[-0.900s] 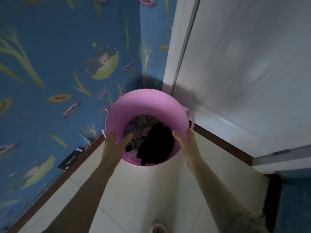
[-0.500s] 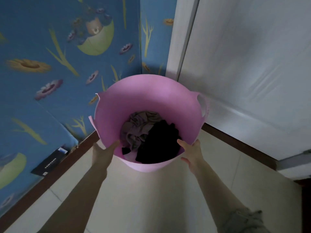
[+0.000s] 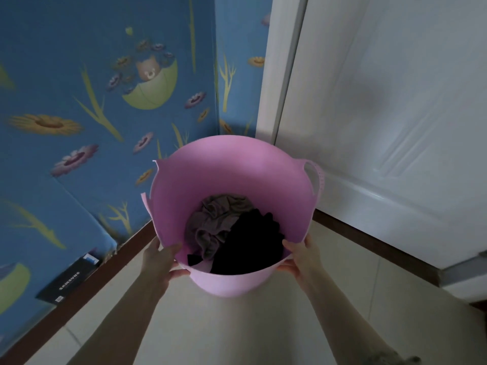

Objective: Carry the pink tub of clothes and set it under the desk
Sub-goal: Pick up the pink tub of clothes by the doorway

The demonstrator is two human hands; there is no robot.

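The pink tub point(image 3: 232, 167) fills the middle of the head view, in the corner between the blue wall and the white door. Inside lie a grey garment point(image 3: 213, 219) and a black garment point(image 3: 250, 246). My left hand point(image 3: 160, 262) grips the near rim on the left, thumb inside the tub. On the right, my right hand point(image 3: 300, 256) grips the near rim the same way. One tub handle point(image 3: 315, 177) shows on the right side. No desk is in view.
Blue flowered wallpaper point(image 3: 92, 101) covers the wall at left. A white door point(image 3: 382, 114) stands at right with a dark skirting strip point(image 3: 369, 238) below. A black box point(image 3: 68, 280) leans against the wall at lower left. Pale floor tiles point(image 3: 237, 333) lie under my arms.
The tub has come nearer and looms larger in view. Both hands have closed on its near rim, where before they were only reaching for it.
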